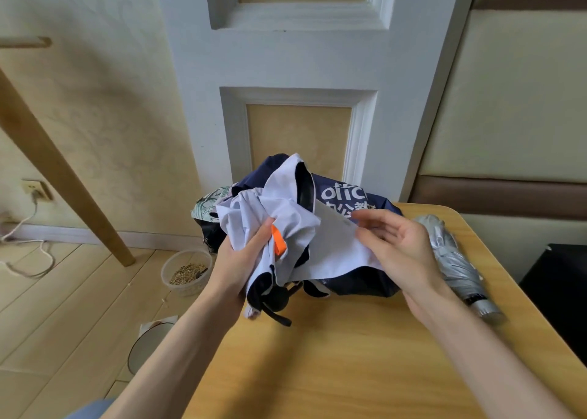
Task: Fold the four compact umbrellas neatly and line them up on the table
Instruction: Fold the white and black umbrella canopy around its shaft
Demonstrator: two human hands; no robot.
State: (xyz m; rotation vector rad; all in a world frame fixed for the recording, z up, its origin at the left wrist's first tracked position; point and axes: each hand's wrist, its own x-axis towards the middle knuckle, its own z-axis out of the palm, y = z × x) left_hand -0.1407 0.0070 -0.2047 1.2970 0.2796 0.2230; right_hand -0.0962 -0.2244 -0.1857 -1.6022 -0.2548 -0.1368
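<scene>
My left hand [241, 260] grips a loose white umbrella [286, 218] by its bunched canopy, just above the wooden table [349, 355]. An orange strap [279, 244] shows beside my thumb, and the black handle [276, 298] hangs below. My right hand [400, 247] pinches one flat white canopy panel [336, 237] and holds it out to the right. Behind lies an unfolded navy umbrella [349, 196] with white lettering. A green patterned umbrella [209, 199] peeks out at the left. A folded silver umbrella [457, 260] lies at the right of the table.
A clear plastic tub of grain [185, 271] and a round bin [146, 345] stand on the wooden floor left of the table. A slanted wooden leg [63, 171] and a cable [25, 228] are further left. A white panelled door is behind the table.
</scene>
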